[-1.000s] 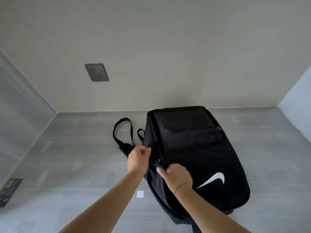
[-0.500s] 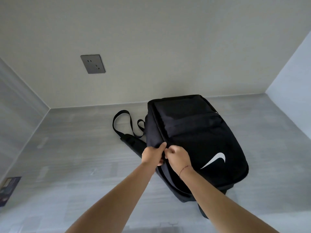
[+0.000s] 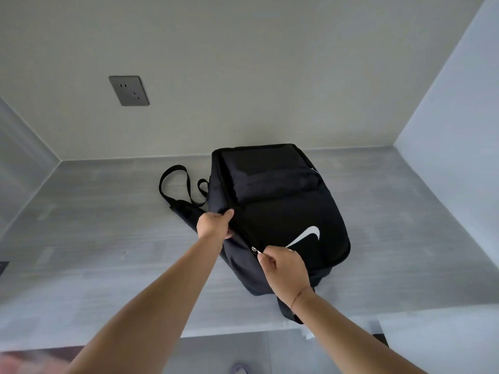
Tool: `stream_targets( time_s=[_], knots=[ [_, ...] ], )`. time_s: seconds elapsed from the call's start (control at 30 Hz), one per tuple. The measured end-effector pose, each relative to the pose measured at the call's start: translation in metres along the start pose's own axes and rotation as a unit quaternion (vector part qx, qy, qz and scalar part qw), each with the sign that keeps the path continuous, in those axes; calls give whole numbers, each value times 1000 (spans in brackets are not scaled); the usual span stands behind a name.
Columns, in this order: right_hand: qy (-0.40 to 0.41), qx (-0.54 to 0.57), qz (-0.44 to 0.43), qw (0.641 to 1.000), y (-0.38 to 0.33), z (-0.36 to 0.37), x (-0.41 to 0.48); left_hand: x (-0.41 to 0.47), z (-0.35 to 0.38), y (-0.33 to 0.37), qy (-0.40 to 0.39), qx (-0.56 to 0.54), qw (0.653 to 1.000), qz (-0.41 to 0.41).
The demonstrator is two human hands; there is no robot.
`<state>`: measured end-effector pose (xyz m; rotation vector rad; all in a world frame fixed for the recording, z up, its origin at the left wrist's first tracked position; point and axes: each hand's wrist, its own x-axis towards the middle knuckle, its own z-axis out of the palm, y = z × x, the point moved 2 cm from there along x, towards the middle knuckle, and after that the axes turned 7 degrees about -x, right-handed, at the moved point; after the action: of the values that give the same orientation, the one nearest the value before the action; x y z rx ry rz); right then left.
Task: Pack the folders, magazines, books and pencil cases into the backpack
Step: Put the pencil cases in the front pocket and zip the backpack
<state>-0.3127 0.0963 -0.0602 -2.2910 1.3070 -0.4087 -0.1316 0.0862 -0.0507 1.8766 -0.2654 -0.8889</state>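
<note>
Left hand [image 3: 214,225] grips the backpack [image 3: 283,211] edge (arm outstretched); right hand [image 3: 283,268] pinches its zipper pull [image 3: 255,249].

In front of me a grey wood-grain tabletop [image 3: 108,252] runs back to a plain pale wall [image 3: 243,63]. I take the dark grey wall socket [image 3: 128,90] as my mark: it sits on that wall, above the tabletop's far edge and toward its left end. Left of the socket, a grey side panel [image 3: 19,163] closes the corner. Far to the socket's right stands a light bluish side wall [image 3: 459,117]. Well below the socket, past the tabletop's near edge, something small and purple [image 3: 240,369] lies blurred.
</note>
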Motion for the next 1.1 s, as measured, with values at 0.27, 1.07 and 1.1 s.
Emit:
stream_targets(
  time_s=[0.27,1.07,1.1],
  knots=[
    [72,-44,-43,995,17,-17,-26,-67,33,-22,-6,115,993,36],
    [129,118,37,984,151,-82,-45,-139,105,-38,-99,447,779,428],
    [131,120,56,983,159,-86,-42,-140,101,-38,-93,445,779,432]
  ],
)
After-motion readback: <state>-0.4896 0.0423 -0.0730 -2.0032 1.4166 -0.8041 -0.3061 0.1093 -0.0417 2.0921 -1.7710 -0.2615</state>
